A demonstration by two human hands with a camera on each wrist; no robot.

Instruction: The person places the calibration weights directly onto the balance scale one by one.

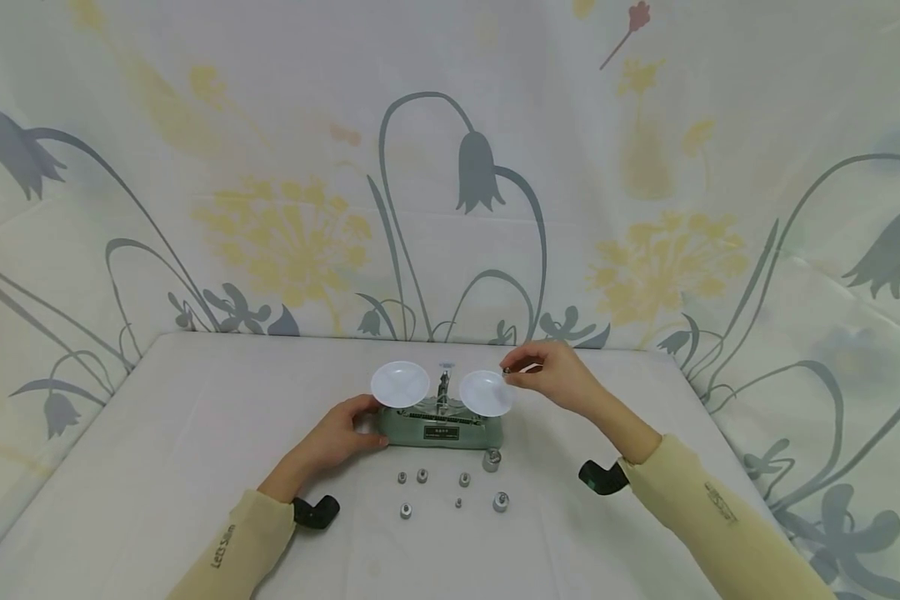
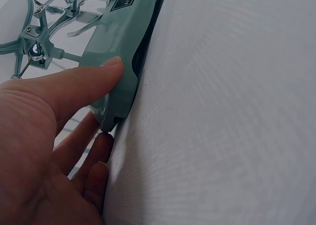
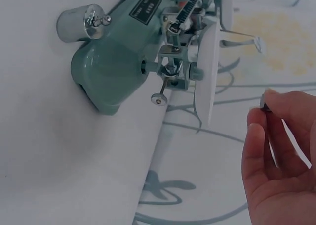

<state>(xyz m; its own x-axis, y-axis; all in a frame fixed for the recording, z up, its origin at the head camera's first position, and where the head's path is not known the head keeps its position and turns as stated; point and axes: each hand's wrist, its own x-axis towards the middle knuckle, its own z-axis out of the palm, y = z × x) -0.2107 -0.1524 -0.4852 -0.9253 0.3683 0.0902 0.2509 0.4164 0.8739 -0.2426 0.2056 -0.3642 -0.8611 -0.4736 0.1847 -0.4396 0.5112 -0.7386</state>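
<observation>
A green balance scale with two white pans stands on the table. My left hand grips the left end of its base; in the left wrist view the thumb lies on the front face and the fingers curl behind the end. Up by the right pan, my right hand pinches a small metal weight between thumb and fingertips. Most of that weight is hidden by the fingers. In the right wrist view it is held apart from the pan, above its upper face.
Several metal weights of different sizes lie in front of the scale, among them a large one close by its right front corner and another nearer me. A white cloth covers the table. Behind hangs a flower-patterned curtain.
</observation>
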